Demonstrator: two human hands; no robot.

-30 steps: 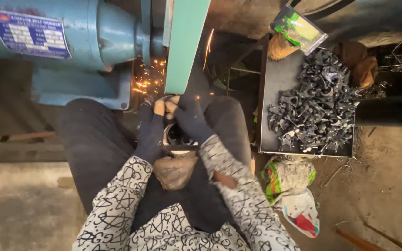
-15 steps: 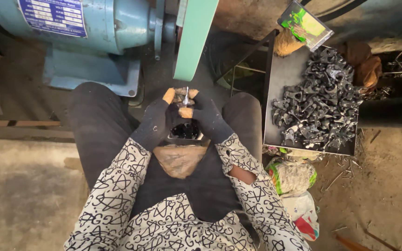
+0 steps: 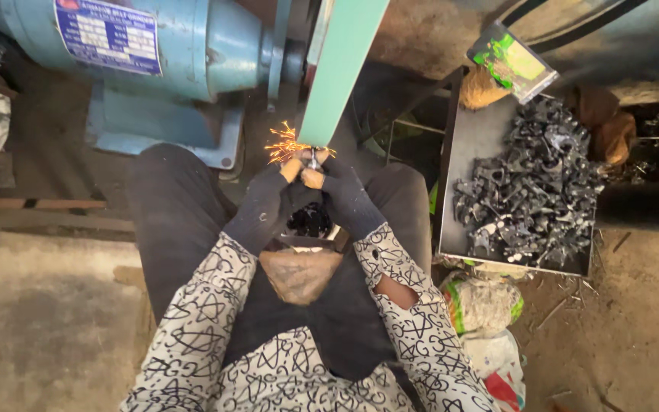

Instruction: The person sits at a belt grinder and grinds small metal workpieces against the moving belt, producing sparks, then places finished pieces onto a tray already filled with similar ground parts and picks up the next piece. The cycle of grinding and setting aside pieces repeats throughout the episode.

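Observation:
Both my hands wear dark gloves with the fingertips bare. My left hand (image 3: 265,202) and my right hand (image 3: 345,197) pinch one small metal part (image 3: 313,159) between them and press it against the green grinding belt (image 3: 339,69). Orange sparks (image 3: 284,146) fly off to the left of the contact point. Below my hands, on my lap, sits a small container of dark metal parts (image 3: 310,220), with a brown pouch (image 3: 299,273) beneath it.
A blue motor housing (image 3: 139,46) stands at the upper left. A dark tray (image 3: 459,152) at my right holds a heap of several grey metal parts (image 3: 532,183). A green packet (image 3: 511,62) lies behind it, crumpled bags (image 3: 482,305) below.
My hands have pushed the metal part up onto the belt again, and sparks have restarted; half a second ago the part was off the belt with no sparks.

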